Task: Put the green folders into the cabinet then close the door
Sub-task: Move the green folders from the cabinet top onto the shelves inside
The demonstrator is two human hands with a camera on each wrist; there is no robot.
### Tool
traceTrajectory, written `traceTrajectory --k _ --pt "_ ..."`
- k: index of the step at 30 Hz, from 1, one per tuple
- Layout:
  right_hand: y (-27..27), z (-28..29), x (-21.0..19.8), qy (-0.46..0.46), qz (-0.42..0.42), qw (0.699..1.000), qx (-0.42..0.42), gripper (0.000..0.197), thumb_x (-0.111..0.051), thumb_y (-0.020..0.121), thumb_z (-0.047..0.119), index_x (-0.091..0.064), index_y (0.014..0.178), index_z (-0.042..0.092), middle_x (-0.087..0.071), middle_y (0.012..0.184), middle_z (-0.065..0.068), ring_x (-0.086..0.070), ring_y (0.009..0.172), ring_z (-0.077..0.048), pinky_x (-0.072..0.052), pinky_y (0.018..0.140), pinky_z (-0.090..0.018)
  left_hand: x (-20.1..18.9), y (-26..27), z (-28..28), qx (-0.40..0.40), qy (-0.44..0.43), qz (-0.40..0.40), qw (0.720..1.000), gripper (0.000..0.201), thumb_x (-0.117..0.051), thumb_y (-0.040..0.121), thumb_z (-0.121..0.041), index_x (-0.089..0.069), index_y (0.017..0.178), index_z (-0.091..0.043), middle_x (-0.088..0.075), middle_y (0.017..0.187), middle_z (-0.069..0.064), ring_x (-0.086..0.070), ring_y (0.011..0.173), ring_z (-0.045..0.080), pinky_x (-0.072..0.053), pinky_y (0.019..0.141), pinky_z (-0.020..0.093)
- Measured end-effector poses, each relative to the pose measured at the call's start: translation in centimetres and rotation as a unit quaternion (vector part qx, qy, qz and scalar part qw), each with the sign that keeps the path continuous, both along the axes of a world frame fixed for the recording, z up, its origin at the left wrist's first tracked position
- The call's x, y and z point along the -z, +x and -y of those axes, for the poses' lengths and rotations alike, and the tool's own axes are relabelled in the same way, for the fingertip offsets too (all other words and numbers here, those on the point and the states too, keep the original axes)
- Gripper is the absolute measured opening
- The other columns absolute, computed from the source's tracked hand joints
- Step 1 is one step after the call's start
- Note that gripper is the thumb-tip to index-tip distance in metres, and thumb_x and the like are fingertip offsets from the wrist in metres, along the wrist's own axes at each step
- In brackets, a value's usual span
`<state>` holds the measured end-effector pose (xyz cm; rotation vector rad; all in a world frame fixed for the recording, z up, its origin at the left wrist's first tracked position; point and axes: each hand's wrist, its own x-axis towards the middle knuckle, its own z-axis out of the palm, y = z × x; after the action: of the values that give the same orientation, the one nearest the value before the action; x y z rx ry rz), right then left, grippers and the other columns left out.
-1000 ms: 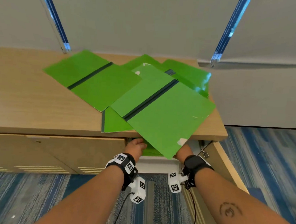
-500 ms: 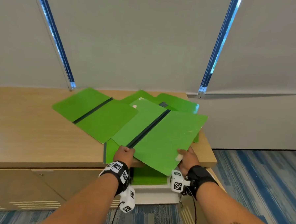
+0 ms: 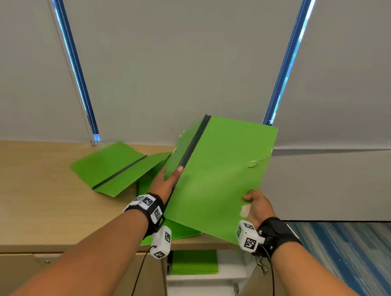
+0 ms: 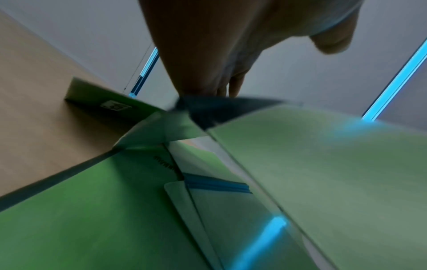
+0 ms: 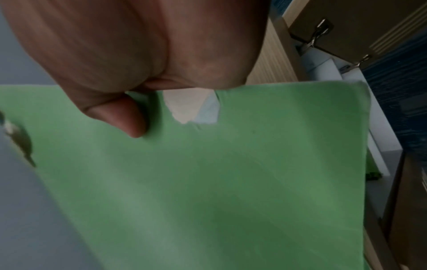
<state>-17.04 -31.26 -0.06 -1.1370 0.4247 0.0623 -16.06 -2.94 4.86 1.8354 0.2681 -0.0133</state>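
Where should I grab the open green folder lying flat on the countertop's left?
Take the open green folder by its near edge, which faces you; approach from the front and slide fingers under. It lies flat and splayed about its dark spine, so no raised edge offers itself for pinching.

Your lifted folder (image 3: 215, 178) hid most of the folders (image 3: 185, 232) beneath it and your right hand's (image 3: 258, 207) fingers behind it; both wrist views were blurred, and the cabinet (image 3: 205, 282) interior was cut off below
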Motion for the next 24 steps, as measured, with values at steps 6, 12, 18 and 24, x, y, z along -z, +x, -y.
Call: traceTrajectory --k 6,12,18,24 --pt "4.2 -0.2 2.0 -0.05 0.013 0.999 -0.001 0.073 -0.068 0.039 0.014 -0.052 0.109 0.029 -0.058 0.12 -0.015 -0.053 0.114 -0.037 -0.035 0.099 -0.059 -3.1 0.9 0.4 -0.003 -0.076 0.054 0.996 0.059 -0.069 0.079 -0.048 -0.052 0.127 -0.018 -0.06 0.124 0.007 -0.057 0.115 0.026 -0.044 0.096 0.037" --pt "2.1 -4.1 -3.8 -0.172 0.08 0.981 -0.044 0.026 -0.056 0.069 0.007 -0.058 0.092 0.018 -0.063 0.094 -0.007 -0.056 0.089 -0.025 -0.046 0.085 -0.04 -3.6 0.9 -0.8 -0.047 -0.066 0.041 0.996 0.022 -0.059 0.05 -0.022 -0.051 0.064 -0.008 -0.046 0.06 0.005 -0.042 0.054 0.02 -0.036 0.052 0.026" --pt "1.9 -5.1 -4.1 -0.218 0.088 0.97 -0.06 0.056 -0.064 0.073 0.001 -0.048 0.126 0.01 -0.061 0.117 -0.011 -0.059 0.11 -0.035 -0.05 0.093 -0.046 -1.7 -0.1 -2.0 -0.067 -0.074 -0.001 0.995 0.015 -0.054 0.042 -0.014 -0.046 0.054 -0.009 -0.041 0.056 0.006 -0.038 0.051 0.021 -0.032 0.052 0.028" --pt "-0.2 -5.6 -2.0 -0.229 0.072 0.963 -0.126 0.036 -0.057 0.08 -0.008 -0.057 0.112 0.008 -0.068 0.107 -0.013 -0.064 0.098 -0.032 -0.052 0.089 -0.042 2.8 -1.9 -2.9 -0.101 0.051 0.016 0.993 0.01 -0.057 0.077 -0.003 -0.051 0.084 -0.007 -0.046 0.069 0.005 -0.04 0.058 0.021 -0.032 0.052 0.027"
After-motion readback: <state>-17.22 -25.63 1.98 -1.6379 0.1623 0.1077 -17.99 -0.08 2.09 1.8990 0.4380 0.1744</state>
